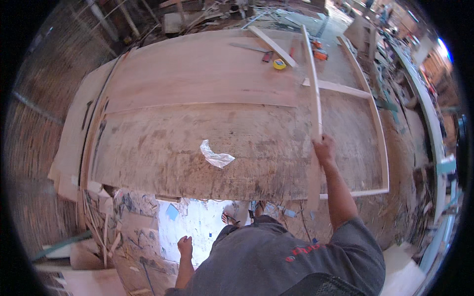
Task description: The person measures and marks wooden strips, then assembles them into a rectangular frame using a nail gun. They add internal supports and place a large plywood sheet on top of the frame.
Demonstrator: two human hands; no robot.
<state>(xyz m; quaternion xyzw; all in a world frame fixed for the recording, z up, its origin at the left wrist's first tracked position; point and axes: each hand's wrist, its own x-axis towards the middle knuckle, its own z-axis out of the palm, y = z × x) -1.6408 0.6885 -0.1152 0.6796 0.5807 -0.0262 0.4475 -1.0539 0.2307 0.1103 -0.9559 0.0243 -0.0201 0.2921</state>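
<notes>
My right hand (pixel 324 149) is closed around a long, pale wooden strip (pixel 316 101) over the right part of the large worktable (pixel 153 148). The strip's far end reaches toward the table's back edge, and its near end extends past my hand toward the front edge. To its right lies a wooden frame (pixel 379 128) with a short crosspiece (pixel 345 89); whether strip and frame touch, I cannot tell. My left hand (pixel 185 246) hangs low beside my body, in front of the table, its fingers curled with nothing visible in them.
A crumpled clear plastic piece (pixel 216 157) lies mid-table. Farther back are a yellow tape measure (pixel 279 64), a handsaw (pixel 249 48), a loose board (pixel 272 46) and an orange power tool (pixel 320 54). Wood scraps (pixel 106 217) litter the floor at left.
</notes>
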